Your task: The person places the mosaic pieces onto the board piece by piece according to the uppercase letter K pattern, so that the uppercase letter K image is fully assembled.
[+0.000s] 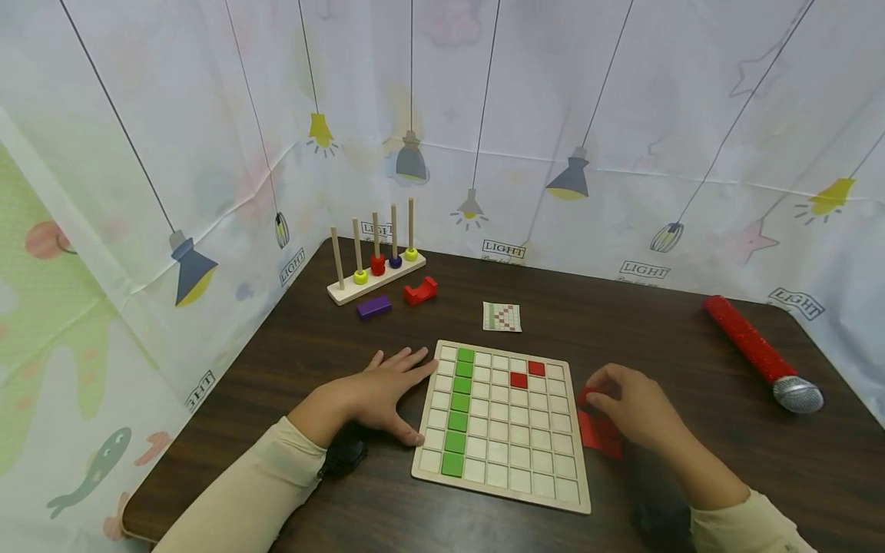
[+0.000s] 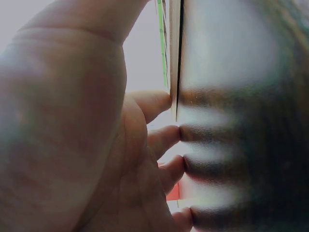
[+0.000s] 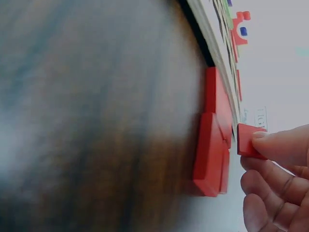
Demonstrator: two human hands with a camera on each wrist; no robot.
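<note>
A wooden grid board lies on the table, with green square tiles down its second column and two red tiles near its upper right. My left hand rests at the board's left edge, fingers spread, thumb and index finger touching the frame. My right hand is just right of the board. Between its thumb and index finger it pinches a red square tile, held above the table. Below that hand, several loose red tiles lie beside the board's right edge.
Behind the board lies a small pattern card. A peg stacker with coloured rings stands at the back left, near a purple block and a red notched block. A red microphone lies at the right.
</note>
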